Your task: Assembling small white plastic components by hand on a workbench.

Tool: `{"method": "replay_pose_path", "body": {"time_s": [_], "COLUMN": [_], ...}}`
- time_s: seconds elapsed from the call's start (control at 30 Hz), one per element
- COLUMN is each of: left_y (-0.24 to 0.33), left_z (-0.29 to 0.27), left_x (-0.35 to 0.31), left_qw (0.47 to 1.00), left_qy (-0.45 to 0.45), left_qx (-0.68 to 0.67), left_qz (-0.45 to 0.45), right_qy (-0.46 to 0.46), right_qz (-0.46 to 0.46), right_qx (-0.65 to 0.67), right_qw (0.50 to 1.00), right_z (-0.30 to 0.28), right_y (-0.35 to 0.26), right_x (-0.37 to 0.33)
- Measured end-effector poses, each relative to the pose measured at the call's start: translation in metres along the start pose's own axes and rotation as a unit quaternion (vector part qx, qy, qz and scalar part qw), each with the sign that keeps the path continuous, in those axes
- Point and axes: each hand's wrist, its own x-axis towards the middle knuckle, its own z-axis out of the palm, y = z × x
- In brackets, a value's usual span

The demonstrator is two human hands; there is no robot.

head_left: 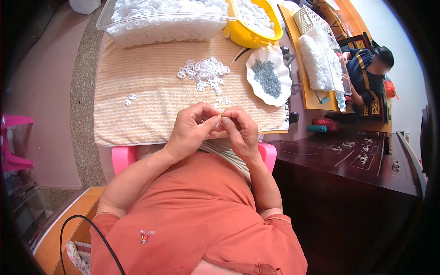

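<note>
At the near side of the cloth-covered desk (146, 85), the left hand (195, 126) and right hand (241, 131) are met, fingers (209, 109) pinched together; what is clamped cannot be told. White pieces (201, 71) are heaped farther off, grey pieces (266, 79) held on a plate (285, 75) at right

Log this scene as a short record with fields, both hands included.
Left hand: at the near edge of the cloth, fingers meeting the other hand's
Right hand: same spot; anything pinched is too small to tell
Pile: small white pieces with holes, beyond the hands
Loose pair: two white pieces, left of the pile
Dish: white, wavy rim, small grey parts inside, right of the pile
Tub: clear, full of white pieces, far side
Basin: yellow, white pieces, right of the tub
Co-worker: far right
</note>
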Motion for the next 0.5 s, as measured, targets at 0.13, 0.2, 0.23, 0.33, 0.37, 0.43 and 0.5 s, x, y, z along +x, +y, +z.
{"method": "replay_pose_path", "body": {"time_s": [0.13,0.2,0.23,0.33,0.37,0.43,0.5], "left_y": [0.0014,0.0032,0.0038,-0.0012,-0.0011,-0.0008,-0.003], "left_z": [0.0009,0.0017,0.002,0.0031,0.0033,0.0035,0.0035], "left_x": [-0.0009,-0.0019,-0.0025,-0.0026,-0.0025,-0.0022,-0.0022], "left_qw": [1.0,0.999,0.998,0.995,0.995,0.994,0.996], "left_qy": [0.01,0.012,0.015,0.026,0.026,0.028,0.028], "left_qx": [0.021,0.036,0.052,0.089,0.088,0.1,0.087], "left_qz": [0.001,0.008,0.014,0.025,0.026,0.018,0.014], "right_qy": [0.008,0.003,-0.002,0.005,0.004,0.0,0.002], "right_qz": [0.037,0.044,0.053,0.031,0.031,0.016,0.013], "right_qx": [0.047,0.05,0.052,0.018,0.018,-0.019,-0.033], "right_qw": [0.998,0.998,0.997,0.999,0.999,1.0,0.999], "right_z": [0.0018,-0.0004,-0.0011,-0.0009,-0.0013,-0.0024,-0.0019], "right_y": [-0.0066,-0.0053,-0.0049,-0.0065,-0.0055,-0.0019,-0.0001], "right_x": [0.0005,0.0003,0.0003,0.0009,0.001,0.0013,0.001]}}
